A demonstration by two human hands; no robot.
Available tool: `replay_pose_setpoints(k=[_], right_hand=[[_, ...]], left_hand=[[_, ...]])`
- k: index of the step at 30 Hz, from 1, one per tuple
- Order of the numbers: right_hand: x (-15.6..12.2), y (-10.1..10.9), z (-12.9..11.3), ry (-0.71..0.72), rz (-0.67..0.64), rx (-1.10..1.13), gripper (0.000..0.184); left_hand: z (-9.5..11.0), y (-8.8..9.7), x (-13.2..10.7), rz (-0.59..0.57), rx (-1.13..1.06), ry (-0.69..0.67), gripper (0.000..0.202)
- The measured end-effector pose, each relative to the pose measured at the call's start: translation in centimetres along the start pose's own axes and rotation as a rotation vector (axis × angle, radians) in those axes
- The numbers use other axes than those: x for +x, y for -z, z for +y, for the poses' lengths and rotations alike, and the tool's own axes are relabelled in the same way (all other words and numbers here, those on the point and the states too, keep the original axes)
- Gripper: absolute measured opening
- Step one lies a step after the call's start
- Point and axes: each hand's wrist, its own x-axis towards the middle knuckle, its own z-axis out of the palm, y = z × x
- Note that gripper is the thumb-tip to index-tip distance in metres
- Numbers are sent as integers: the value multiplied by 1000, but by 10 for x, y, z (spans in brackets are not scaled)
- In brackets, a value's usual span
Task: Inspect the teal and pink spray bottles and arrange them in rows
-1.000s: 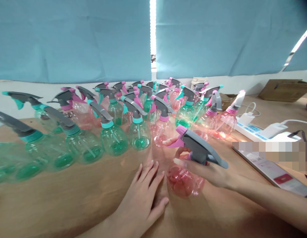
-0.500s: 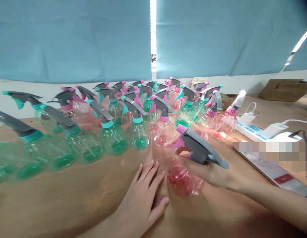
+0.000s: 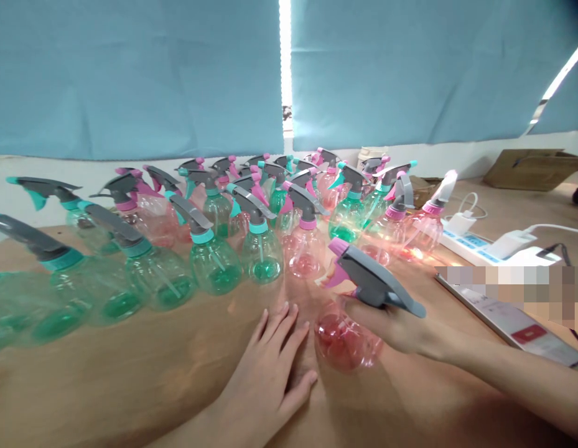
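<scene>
A clear pink spray bottle (image 3: 347,342) stands on the table, topped by a grey spray head (image 3: 370,274) with a pink nozzle and trigger. My right hand (image 3: 386,320) is closed around its neck from the right, with fingertips showing by the trigger and the other fingers partly hidden. To the left of this bottle, my left hand (image 3: 270,367) lies flat on the wooden table (image 3: 144,379), fingers spread and holding nothing. Nearest beyond my hands are a pink bottle (image 3: 305,252) and a green bottle (image 3: 262,258), both upright.
Several more green and pink spray bottles (image 3: 218,267) crowd the table from the left edge to the wall. On the right are a white power strip (image 3: 473,246) with plugged chargers, a phone (image 3: 508,320) and a cardboard box (image 3: 534,168). Blue blinds (image 3: 144,74) cover the window.
The fingers of my right hand have drawn in closer to the trigger and neck. My left hand has stayed put. The view has shifted very slightly.
</scene>
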Motion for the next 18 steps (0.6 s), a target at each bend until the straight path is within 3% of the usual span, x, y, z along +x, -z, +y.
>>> replay_pose_setpoints(k=[8,18], right_hand=[[-4,1,2,-34,-18,-33,6],[2,3,-14,7,-8,-7,23]], left_hand=[[2,5,1,-18,-6,16,53],[5,11,4,-71,-10,46,53]])
